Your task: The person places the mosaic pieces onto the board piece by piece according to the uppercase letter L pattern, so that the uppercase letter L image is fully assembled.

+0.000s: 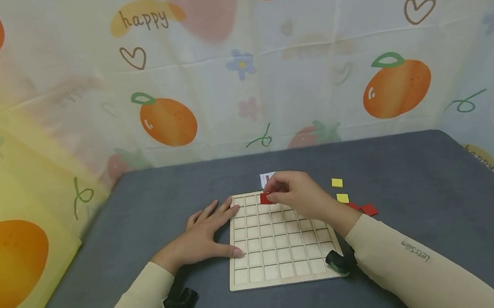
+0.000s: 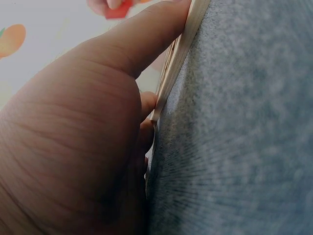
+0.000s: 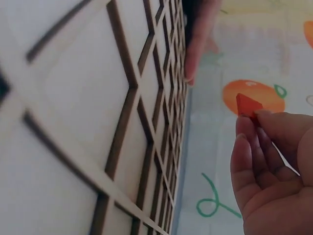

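Note:
A pale wooden grid board (image 1: 287,280) with square recesses lies on the dark table. My left hand (image 1: 203,234) rests at the board's left edge, fingers spread and straight, thumb (image 2: 151,34) on the rim. Between thumb and fingertips my right hand (image 1: 298,193) pinches a red square tile (image 1: 265,198), over the board's far rows. In the right wrist view this red tile (image 3: 248,104) shows raised off the grid (image 3: 132,88). Behind the board lies a small printed card (image 1: 266,179), partly hidden by the right hand.
Two yellow tiles (image 1: 342,197) and several red tiles (image 1: 369,209) lie on the grey table (image 1: 412,181) to the board's right, the red ones partly behind my right forearm. Black straps with wrist cameras (image 1: 182,302) hang below both wrists. A fruit-patterned curtain (image 1: 276,85) stands behind the table.

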